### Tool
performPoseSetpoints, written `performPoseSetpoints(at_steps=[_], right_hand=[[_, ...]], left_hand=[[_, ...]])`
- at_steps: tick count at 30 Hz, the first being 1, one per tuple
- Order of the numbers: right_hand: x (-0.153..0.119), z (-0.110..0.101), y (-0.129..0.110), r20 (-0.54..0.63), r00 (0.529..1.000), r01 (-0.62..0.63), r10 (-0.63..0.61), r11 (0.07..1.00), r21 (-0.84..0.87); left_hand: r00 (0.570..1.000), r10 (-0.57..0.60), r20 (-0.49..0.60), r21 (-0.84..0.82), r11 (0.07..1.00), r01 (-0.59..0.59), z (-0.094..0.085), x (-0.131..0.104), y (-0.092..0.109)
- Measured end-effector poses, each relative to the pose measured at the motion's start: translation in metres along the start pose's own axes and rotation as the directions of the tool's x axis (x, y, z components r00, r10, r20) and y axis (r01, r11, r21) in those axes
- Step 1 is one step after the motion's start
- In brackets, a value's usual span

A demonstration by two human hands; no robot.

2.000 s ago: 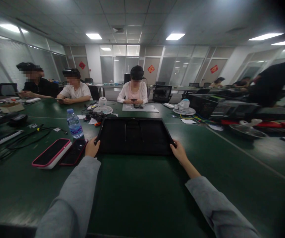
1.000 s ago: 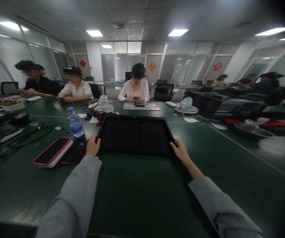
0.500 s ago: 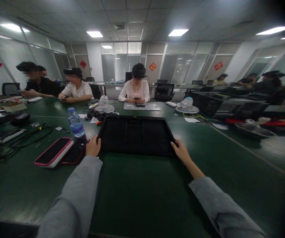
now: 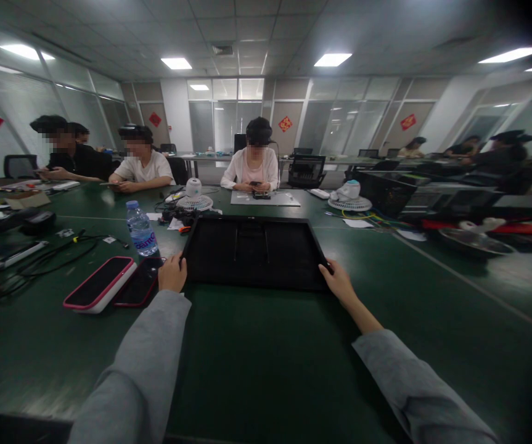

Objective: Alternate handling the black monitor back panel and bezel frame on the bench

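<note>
A wide black rectangular panel with a raised rim [image 4: 288,253] lies on the green table in front of me. Two thin parallel lines and a darker shape show on its inner face, and a small pale mark sits on its far rim; I cannot tell exactly what it is. My left hand [image 4: 172,272] grips the panel's left edge, thumb on top. At the right edge, my right hand [image 4: 336,279] holds on the same way near the front corner. The undersides of my fingers are hidden. Beside my left hand lies a dark phone with a red edge [image 4: 137,287].
A pink-rimmed white device [image 4: 102,283] lies left of the phone, with a water bottle [image 4: 140,229] behind. Black cables [image 4: 62,256] spread farther left. Beyond the panel stand two small white fans [image 4: 195,196]. Across the table [image 4: 266,364] sits a person [image 4: 253,161]; others sit left.
The panel and my right hand stay in place. My left hand has shifted very slightly to the left on the panel's edge.
</note>
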State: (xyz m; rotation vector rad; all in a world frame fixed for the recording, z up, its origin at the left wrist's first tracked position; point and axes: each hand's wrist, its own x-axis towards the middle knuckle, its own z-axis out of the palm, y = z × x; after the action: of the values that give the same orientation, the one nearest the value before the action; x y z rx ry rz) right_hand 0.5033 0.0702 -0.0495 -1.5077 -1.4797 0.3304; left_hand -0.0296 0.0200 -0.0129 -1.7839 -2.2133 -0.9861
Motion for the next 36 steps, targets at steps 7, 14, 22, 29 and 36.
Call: performPoseSetpoints(at_steps=[7,14,22,29,36], right_hand=[[0.001,0.000,0.000,0.007,1.000,0.003,-0.003,1.000,-0.007],[0.003,0.002,0.003,-0.006,1.000,0.007,-0.007,1.000,0.009],[0.004,0.001,0.002,0.005,1.000,-0.016,0.016,0.999,0.031],[0.001,0.000,-0.004,-0.003,0.999,-0.040,0.040,0.998,0.043],[-0.004,-0.005,-0.020,0.080,0.987,-0.154,0.142,0.973,0.173]], left_hand=[[1.000,-0.002,0.022,0.013,1.000,0.001,0.000,-0.001,0.001],[1.000,0.008,0.010,0.007,1.000,-0.008,0.002,-0.001,0.000],[1.000,0.015,0.015,-0.026,1.000,-0.015,0.005,0.001,-0.004],[1.000,0.025,-0.009,-0.032,0.999,-0.025,0.008,0.003,-0.005],[0.998,0.009,-0.059,-0.046,0.999,-0.012,0.009,0.003,-0.005]])
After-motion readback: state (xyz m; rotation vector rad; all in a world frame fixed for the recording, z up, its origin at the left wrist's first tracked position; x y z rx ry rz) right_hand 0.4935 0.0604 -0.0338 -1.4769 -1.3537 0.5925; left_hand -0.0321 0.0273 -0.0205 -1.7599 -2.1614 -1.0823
